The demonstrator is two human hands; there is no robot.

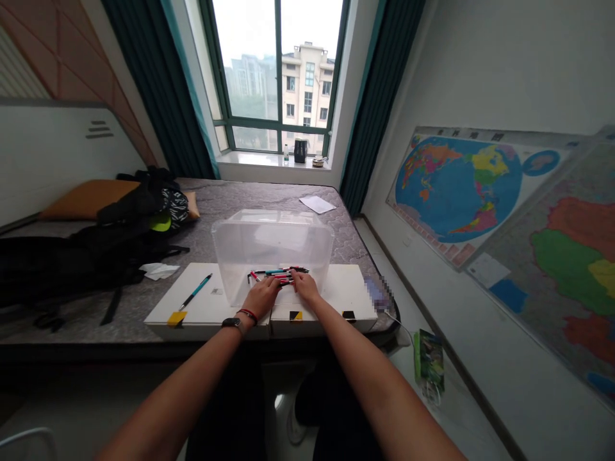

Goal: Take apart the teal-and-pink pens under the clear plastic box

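Pens (pixel 275 272) mostly bunched at clear box (pixel 269 243); inside or before it unclear. Left hand (pixel 262 298), right hand (pixel 305 286) on bunch; can't tell if gripping. Lone pen (pixel 196 292) left of clear box, unbunched.

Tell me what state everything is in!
Flat white boxes: shut, side by side.
Clear plastic bin: resting on the boxes, orientation unclear.
Slim multicoloured pens: bunched, touched by left hand and right hand.
Slim teal pen: lying alone.
Long dark green curtains: drawn apart.
Small white paper: crumpled.
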